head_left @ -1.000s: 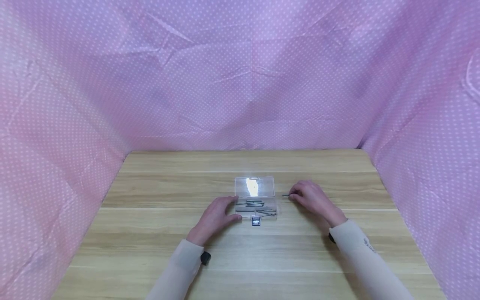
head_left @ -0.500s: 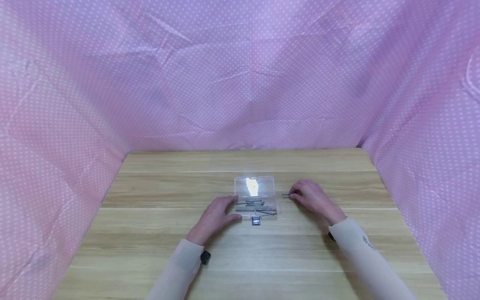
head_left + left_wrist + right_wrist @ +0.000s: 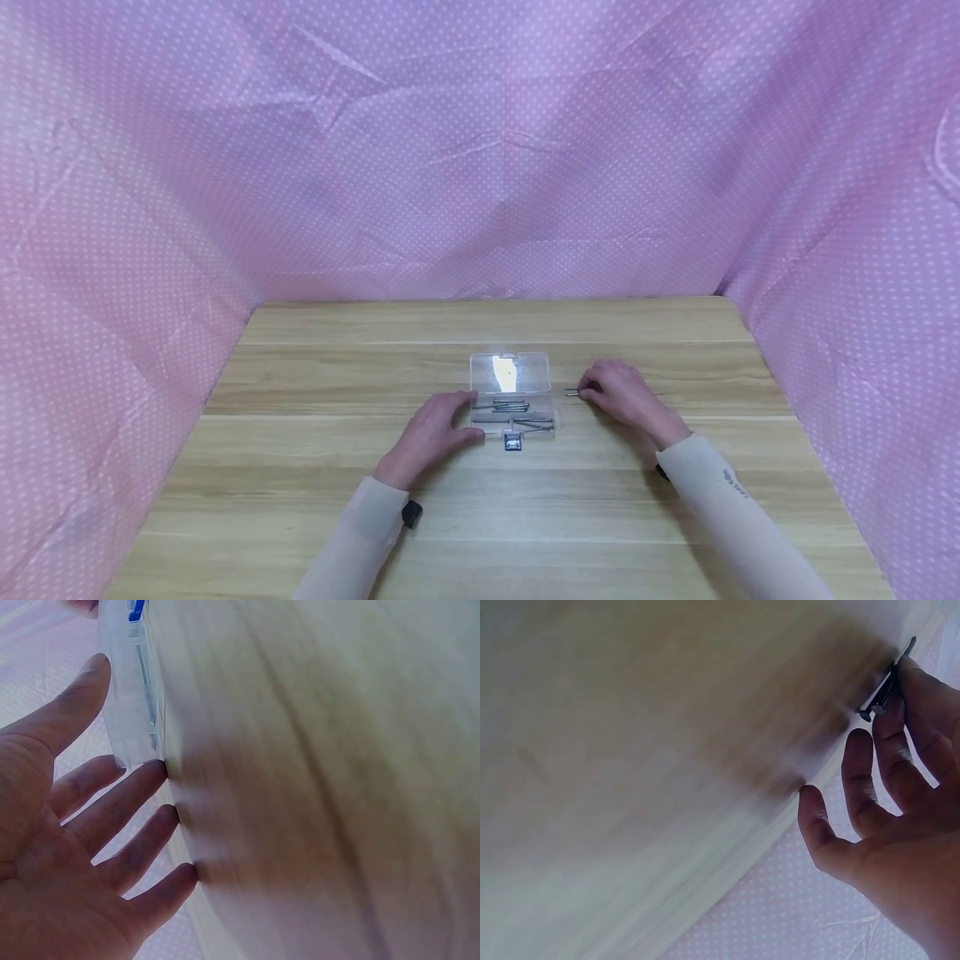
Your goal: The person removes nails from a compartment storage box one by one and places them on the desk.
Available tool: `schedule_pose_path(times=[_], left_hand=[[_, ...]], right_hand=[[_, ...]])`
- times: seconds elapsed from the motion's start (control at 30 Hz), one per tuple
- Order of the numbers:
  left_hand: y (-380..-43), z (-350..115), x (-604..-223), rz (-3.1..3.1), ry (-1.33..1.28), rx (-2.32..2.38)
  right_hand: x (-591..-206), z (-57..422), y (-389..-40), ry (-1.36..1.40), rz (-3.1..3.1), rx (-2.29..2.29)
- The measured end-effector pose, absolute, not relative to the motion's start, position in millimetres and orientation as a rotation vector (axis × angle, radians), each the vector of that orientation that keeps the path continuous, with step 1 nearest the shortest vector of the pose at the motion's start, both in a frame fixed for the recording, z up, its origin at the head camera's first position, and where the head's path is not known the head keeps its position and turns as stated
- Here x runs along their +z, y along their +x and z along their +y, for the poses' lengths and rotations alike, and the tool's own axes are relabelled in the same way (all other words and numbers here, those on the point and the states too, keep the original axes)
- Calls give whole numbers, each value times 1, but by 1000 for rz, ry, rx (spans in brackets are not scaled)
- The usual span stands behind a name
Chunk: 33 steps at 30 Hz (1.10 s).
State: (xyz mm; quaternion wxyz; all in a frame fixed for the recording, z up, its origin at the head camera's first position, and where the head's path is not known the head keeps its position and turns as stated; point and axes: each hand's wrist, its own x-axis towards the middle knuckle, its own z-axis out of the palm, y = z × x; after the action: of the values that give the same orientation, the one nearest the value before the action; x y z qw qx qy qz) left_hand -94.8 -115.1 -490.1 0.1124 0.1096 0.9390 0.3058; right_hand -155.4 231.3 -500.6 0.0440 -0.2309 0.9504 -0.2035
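A clear plastic box (image 3: 551,410) lies with its lid (image 3: 483,375) folded back, several long dark nails (image 3: 510,407) in its two compartments. My left hand (image 3: 427,437) is at its left end, thumb by the front corner and index fingertip by the back one. In the left wrist view the fingers (image 3: 112,806) are spread and fairly straight, their tips down at the table. To the right of the box, my right hand (image 3: 618,393) pinches two nails (image 3: 885,694) between thumb and fingertips, close over the table. Their heads show side by side in the right wrist view.
A blue latch (image 3: 513,442) hangs off the box's front side. The wooden table (image 3: 337,358) ends at the back against a pink dotted cloth (image 3: 450,208), which also rises on both sides. A dark wrist camera (image 3: 412,514) sits at the left cuff.
At the right fingertips a second nail end now shows beside the first. The right forearm has shifted very slightly; the left hand and the box stay put.
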Motion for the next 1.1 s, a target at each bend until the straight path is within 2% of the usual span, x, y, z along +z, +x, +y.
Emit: schedule_pose_path(times=[0.57, 1.1], left_hand=[[-95, -114, -491, 2753, 323, 902], [-94, -112, -491, 2745, 276, 925]], right_hand=[[-496, 230, -151, -661, 2878, -690], [-488, 217, -131, -778, 3011, -942]])
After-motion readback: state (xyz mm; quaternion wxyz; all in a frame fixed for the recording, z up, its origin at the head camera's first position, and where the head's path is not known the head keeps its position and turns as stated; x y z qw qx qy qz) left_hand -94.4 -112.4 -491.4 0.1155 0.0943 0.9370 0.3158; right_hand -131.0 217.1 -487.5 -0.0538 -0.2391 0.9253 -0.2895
